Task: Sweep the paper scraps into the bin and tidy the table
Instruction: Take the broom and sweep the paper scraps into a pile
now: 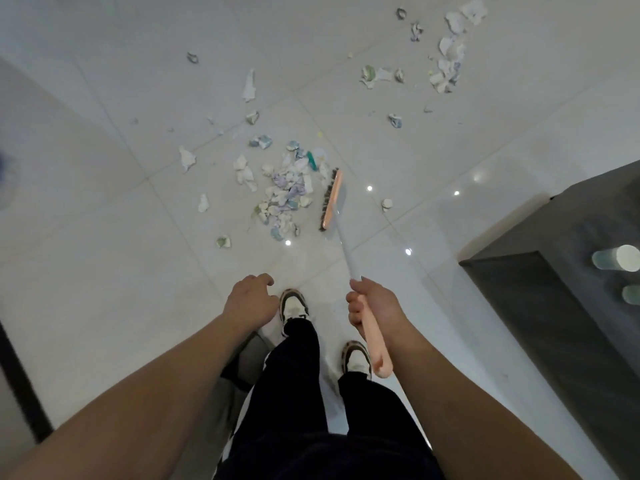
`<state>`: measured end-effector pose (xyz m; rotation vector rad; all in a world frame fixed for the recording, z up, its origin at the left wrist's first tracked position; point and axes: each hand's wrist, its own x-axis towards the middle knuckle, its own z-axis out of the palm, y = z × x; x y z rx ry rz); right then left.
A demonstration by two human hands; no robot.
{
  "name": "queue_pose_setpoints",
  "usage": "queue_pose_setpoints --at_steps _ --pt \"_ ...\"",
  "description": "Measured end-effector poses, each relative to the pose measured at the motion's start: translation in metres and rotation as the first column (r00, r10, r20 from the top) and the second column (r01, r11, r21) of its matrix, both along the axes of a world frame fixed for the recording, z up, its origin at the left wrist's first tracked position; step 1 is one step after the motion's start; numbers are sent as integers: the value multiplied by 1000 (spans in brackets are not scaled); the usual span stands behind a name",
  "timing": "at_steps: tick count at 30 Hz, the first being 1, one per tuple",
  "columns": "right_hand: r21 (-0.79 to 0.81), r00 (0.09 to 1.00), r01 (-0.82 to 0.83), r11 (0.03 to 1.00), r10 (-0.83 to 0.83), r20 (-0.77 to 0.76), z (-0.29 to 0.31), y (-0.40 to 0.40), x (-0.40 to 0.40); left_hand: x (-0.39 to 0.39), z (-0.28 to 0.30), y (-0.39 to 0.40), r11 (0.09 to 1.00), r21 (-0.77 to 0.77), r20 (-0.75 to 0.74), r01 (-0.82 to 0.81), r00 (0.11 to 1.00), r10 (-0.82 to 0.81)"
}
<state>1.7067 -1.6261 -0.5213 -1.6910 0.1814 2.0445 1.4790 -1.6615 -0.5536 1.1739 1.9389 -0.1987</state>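
Note:
My right hand [372, 301] grips the pink handle of a broom [346, 249]. Its pink brush head [330, 200] rests on the white tiled floor, right against a heap of crumpled paper scraps [285, 192]. More scraps lie scattered to the left [187, 159] and in a second cluster at the far upper right [450, 57]. A single scrap [387, 204] lies just right of the brush head. My left hand [251, 297] hangs free over the floor with fingers loosely curled, holding nothing. No bin is in view.
A dark grey table [561, 237] fills the right side, with two pale cups [618, 258] on it. My feet in pale sneakers [294, 308] stand below the heap. A dark strip [20, 382] runs along the left edge.

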Motion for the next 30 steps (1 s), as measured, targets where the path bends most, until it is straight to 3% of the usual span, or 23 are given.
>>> queue_pose_setpoints --at_steps 8,17,24,30 --pt "20 911 -282 959 262 318 23 -21 74 65 23 -18 999 38 -25 9 1000 -8" --pt "35 820 -361 932 299 488 18 39 115 79 31 33 981 192 -6 -10 1000 12" --pt "-56 783 -414 908 387 486 -9 119 69 18 12 65 993 66 -19 -95 995 97" --pt "-54 862 -444 894 443 245 8 152 22 -38 12 101 981 44 -39 -188 981 190"
